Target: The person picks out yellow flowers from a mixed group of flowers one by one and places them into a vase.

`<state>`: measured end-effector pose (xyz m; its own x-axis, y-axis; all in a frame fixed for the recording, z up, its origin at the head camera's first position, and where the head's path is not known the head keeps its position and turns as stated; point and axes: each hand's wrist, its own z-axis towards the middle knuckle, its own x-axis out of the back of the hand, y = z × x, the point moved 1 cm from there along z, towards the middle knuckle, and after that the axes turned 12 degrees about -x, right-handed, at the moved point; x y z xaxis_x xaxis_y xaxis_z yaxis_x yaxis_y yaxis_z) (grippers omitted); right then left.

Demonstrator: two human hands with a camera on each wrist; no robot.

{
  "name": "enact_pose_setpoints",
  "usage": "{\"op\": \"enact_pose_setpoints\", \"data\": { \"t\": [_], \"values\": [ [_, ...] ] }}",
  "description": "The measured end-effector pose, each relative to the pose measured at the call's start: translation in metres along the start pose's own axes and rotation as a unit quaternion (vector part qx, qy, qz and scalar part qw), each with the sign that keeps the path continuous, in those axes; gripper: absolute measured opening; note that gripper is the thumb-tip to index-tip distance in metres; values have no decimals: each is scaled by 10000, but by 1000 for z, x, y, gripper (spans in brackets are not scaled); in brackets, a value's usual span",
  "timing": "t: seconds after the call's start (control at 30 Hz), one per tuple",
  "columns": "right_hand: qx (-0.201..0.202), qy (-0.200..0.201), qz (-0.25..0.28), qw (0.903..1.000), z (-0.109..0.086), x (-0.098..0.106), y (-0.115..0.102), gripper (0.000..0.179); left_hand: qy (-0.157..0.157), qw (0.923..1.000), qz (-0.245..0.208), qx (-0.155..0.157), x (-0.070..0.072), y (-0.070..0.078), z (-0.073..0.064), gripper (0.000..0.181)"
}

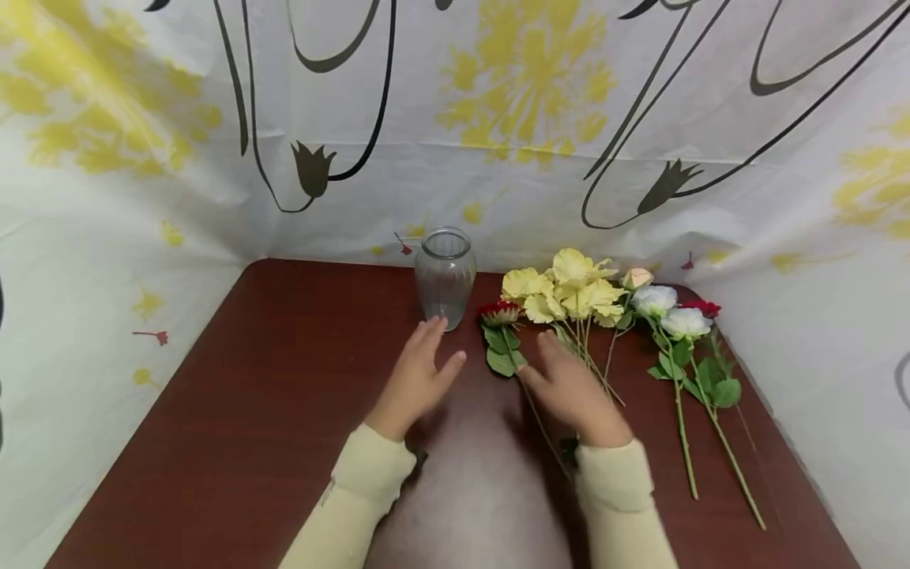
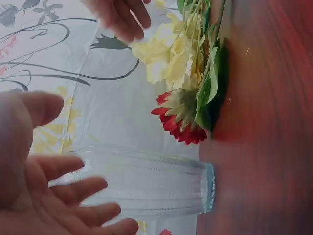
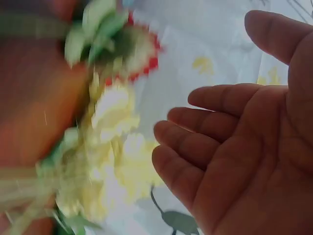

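A clear ribbed glass vase (image 1: 445,280) stands upright near the back edge of the table. My left hand (image 1: 417,381) is in front of it, fingers spread and holding nothing; in the left wrist view the fingers overlap the vase (image 2: 161,181). A red flower (image 1: 500,314) with green leaves and a long stem lies right of the vase. My right hand (image 1: 572,389) hovers over the stems beside it, palm bare and fingers extended. Behind that hand lies a bunch of yellow flowers (image 1: 569,288), blurred in the right wrist view.
Two white flowers (image 1: 654,300) with long green stems lie at the right side of the table (image 1: 284,395). Near them are a peach rosebud (image 1: 636,277) and another red flower (image 1: 702,307). A white printed cloth (image 1: 398,103) hangs behind the table and along its sides.
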<state>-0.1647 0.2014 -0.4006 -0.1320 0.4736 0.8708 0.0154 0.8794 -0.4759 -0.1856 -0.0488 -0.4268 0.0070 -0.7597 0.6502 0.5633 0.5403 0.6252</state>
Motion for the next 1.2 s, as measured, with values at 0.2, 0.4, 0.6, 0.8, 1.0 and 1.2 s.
{"op": "enact_pose_setpoints", "data": {
  "t": [0.2, 0.4, 0.6, 0.8, 1.0, 1.2],
  "values": [
    [-29, -72, -211, 9997, 15, 37, 34, 70, 633, 9959, -353, 536, 32, -20, 40, 72],
    [-214, -138, -307, 9992, 35, 57, 67, 64, 355, 9906, -718, 1113, 47, -41, 82, 106],
    [-453, -41, -425, 9981, 58, 56, 76, 28, 418, 9829, -1025, 1471, 43, -49, 103, 127],
    [-665, 102, -532, 9963, 77, 50, 78, 31, 540, 9836, -1226, 1204, 29, -54, 112, 106],
    [-730, -87, -557, 9957, 87, 43, 81, 34, 613, 9831, -1246, 1197, 28, -55, 109, 105],
    [-719, 31, -667, 9952, 93, 37, 81, 34, 544, 9849, -1164, 1162, 33, -56, 102, 104]
  ]
}}
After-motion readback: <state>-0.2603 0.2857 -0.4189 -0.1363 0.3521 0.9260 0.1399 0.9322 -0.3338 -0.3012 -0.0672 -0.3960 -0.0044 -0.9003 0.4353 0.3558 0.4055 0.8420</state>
